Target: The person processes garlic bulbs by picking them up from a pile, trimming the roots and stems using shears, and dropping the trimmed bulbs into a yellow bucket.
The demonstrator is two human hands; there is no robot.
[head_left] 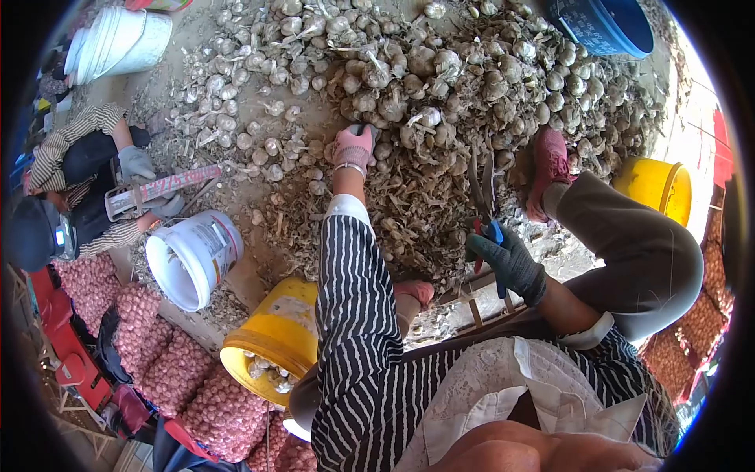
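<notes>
Two white buckets, two yellow buckets, one blue bucket, one pair of shears

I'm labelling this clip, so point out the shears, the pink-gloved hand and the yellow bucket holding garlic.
shears point(480, 206), head view, on the blades.
left hand point(353, 148), head view, back of the pink glove.
yellow bucket point(289, 313), head view, on its outer wall.

I get a round fisheye picture with black corners, and lines bend hard toward the rim. Strong daylight falls evenly over the garlic pile at the far side. The ground at the far right is blown out almost white. The net sacks at the near left sit dimmer. The centre is sharp and the edges smear.
</notes>
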